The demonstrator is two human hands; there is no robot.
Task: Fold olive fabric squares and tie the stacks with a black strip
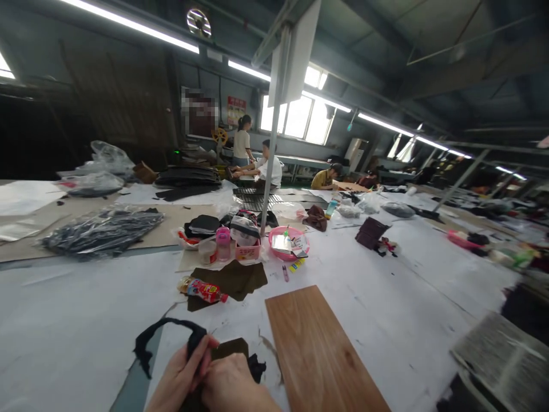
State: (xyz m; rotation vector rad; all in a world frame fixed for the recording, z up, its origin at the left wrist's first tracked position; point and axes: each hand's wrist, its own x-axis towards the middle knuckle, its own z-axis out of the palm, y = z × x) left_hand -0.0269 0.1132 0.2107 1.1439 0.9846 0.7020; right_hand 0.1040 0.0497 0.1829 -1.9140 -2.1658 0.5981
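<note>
A strip of black fabric (171, 321) curves up and to the left out of my left hand (184, 369), whose thumb and fingers are closed on it. Pressed against that hand is my right hand (235, 380), curled with its knuckles up; whatever its fingers hold is hidden. Beneath both hands lies a piece of dark olive fabric (234, 347) on the white paper covering the table. A crumpled black scrap (257, 366) shows just past my right knuckles.
A wooden board (319, 349) lies to the right. Beyond are a red-labelled bottle (203, 290) on olive fabric, a pink basket (289, 243), a pink bottle (223, 244) and a metal post (274, 143). Bagged dark material (105, 232) lies left. Several people work farther back.
</note>
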